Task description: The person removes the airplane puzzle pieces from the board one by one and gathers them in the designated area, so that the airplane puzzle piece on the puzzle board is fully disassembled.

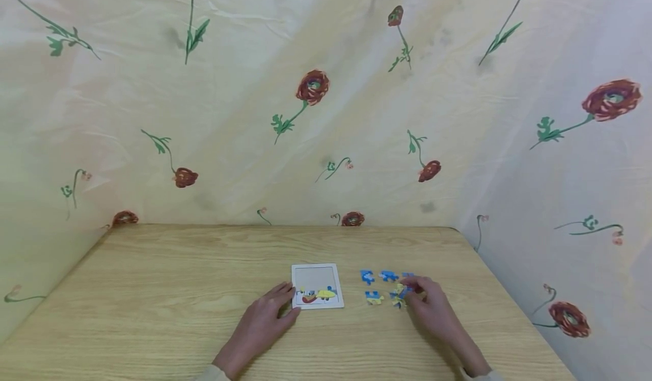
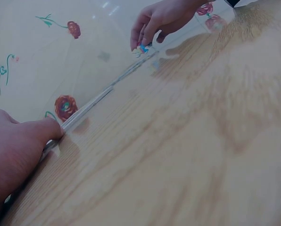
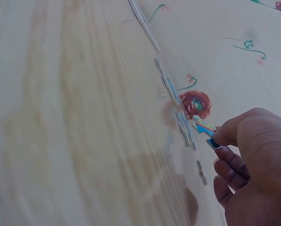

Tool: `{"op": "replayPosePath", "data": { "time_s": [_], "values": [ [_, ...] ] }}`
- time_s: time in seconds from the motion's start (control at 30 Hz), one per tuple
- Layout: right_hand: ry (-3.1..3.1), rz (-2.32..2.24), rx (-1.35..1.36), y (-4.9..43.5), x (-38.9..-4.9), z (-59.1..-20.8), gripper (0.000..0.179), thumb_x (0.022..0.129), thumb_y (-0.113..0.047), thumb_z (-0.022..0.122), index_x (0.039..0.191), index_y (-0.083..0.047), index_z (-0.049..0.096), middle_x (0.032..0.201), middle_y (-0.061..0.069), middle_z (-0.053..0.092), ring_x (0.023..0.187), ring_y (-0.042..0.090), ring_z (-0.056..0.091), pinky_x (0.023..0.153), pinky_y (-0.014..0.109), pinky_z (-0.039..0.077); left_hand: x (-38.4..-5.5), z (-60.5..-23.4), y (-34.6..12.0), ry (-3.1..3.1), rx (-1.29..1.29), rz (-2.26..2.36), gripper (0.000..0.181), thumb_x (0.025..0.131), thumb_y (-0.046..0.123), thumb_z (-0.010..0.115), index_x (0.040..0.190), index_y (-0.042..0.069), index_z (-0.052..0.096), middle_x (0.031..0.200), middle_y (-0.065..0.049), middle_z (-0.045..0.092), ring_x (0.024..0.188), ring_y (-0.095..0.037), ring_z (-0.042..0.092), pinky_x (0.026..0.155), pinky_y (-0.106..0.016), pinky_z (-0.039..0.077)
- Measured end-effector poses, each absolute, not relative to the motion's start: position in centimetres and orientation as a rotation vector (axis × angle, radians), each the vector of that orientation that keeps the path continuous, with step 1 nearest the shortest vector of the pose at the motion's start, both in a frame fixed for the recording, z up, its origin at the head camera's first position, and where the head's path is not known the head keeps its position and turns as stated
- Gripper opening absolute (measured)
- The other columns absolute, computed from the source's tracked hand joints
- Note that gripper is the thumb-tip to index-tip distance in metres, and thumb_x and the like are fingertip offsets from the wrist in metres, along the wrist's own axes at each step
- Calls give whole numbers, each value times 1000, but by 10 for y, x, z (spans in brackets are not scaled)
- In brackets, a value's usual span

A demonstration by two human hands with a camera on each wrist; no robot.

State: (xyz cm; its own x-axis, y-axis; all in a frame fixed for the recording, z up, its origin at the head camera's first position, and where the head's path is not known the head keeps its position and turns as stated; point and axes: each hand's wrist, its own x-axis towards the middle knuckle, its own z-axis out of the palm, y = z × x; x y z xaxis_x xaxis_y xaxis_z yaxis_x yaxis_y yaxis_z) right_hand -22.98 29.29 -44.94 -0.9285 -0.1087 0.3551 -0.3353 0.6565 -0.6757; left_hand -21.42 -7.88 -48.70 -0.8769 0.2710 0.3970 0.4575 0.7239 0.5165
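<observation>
My left hand rests at the left side of a white puzzle tray, its fingers and thumb touching the border. Along the tray's lower part lie fitted pieces showing a red and yellow picture; grey backing shows above them. To the right of the tray, my right hand pinches a blue and yellow puzzle piece between thumb and fingers, raised over the table in the right wrist view. Below and beside it lie several loose puzzle pieces, mostly blue, some partly covered by the hand.
Both hands work over a light wood-grain table. A cream cloth printed with red flowers hangs behind the table's far edge and along its sides.
</observation>
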Motion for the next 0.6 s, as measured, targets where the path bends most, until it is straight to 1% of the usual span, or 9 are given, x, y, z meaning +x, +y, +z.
{"op": "replayPosePath", "data": {
  "time_s": [0.27,0.4,0.6],
  "values": [
    [-2602,1101,320,309,-224,-451,22,92,9,66,114,7,70,99,7,64,93,21,57,70,24,50,-214,-486,-78,-2644,-575,-909,44,96,24,74,128,-5,70,139,-20,63,132,-36,58,103,-54,50],
    [-2599,1092,311,315,-223,-453,22,91,9,65,113,7,70,99,8,65,90,22,58,69,24,50,-214,-486,-79,-2647,-572,-913,44,96,24,75,128,-5,70,139,-20,63,132,-36,57,103,-54,50],
    [-2555,1057,361,321,-223,-457,19,89,12,66,107,6,72,93,6,66,84,20,59,70,24,50,-214,-487,-79,-2654,-568,-924,44,96,25,74,129,-5,69,140,-20,62,133,-36,57,104,-54,50]
  ]
}}
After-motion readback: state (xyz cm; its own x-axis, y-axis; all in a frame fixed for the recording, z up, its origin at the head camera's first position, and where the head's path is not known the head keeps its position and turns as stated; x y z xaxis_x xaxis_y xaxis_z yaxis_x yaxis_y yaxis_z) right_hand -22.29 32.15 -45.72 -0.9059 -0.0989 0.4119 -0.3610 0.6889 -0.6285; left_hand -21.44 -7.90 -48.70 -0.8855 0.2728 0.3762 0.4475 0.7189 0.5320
